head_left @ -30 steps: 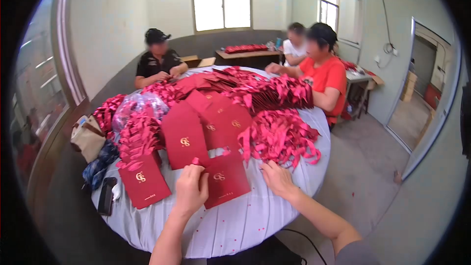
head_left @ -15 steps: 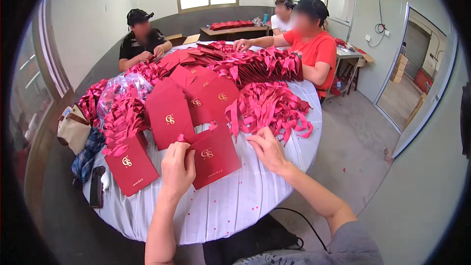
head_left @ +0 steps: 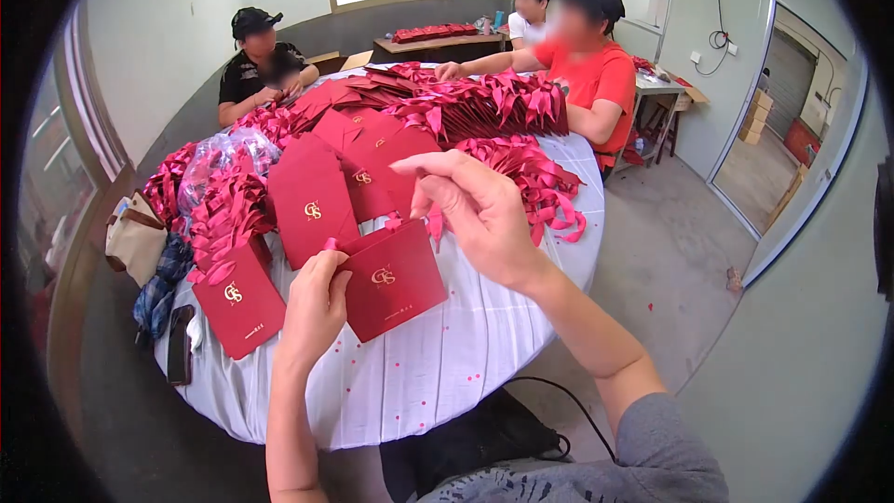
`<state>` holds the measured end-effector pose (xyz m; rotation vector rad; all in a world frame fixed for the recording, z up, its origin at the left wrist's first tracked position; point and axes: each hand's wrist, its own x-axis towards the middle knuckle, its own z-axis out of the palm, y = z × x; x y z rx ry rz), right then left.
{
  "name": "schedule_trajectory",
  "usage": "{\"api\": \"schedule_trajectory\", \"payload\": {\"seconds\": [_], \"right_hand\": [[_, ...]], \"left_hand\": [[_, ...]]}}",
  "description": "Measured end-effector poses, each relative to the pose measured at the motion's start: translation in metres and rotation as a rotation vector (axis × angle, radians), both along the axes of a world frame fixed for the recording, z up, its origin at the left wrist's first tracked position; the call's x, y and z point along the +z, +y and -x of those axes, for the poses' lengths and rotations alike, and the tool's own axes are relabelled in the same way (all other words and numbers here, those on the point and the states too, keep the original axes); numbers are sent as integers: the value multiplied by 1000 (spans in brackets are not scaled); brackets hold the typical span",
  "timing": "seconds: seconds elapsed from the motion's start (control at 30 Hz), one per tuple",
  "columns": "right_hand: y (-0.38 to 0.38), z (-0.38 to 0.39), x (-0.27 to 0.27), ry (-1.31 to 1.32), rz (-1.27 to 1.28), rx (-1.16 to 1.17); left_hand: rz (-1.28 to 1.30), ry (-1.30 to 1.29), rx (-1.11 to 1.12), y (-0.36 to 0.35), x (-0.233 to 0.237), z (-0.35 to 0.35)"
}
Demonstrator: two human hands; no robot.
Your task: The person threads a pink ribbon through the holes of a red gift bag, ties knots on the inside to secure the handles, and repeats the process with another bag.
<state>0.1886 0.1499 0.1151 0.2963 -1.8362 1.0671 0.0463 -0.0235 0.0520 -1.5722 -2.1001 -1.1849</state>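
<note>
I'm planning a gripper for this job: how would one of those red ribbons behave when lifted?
Probably floppy: the ribbon droops from the right hand. Likely very light, held by a light pinch alone. It may snag, since the pile lies tangled.

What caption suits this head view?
At a round table, left hand grips a red envelope; right hand holds a red ribbon.

The near envelope (head_left: 396, 284) is deep red with a gold monogram, the single ribbon (head_left: 435, 226) above it and the ribbon heap (head_left: 526, 177) to the far right are pinkish red, and the counter's cloth (head_left: 447, 382) is white, faintly striped, with red specks.
</note>
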Motion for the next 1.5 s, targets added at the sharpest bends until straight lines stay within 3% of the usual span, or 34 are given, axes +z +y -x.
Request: {"api": "schedule_trajectory", "payload": {"seconds": [0.23,0.5,0.73,0.8,1.1,1.5], "right_hand": [[-36,-11,-6,-172,208,326],[-24,14,-75,-399,601,290],[-37,17,-89,-413,505,47],[-42,18,-86,-379,486,-1],[-46,25,-96,-312,204,-160],[-46,22,-95,-319,177,-184]], "left_hand": [[70,-56,-61,-9,9,-6],[40,-226,-124,-8,1,3],[67,-680,-202,-5,-15,14],[66,-778,-324,-4,-16,14],[42,-818,-400,-6,-18,13],[40,-790,-407,-7,-14,4]]}}
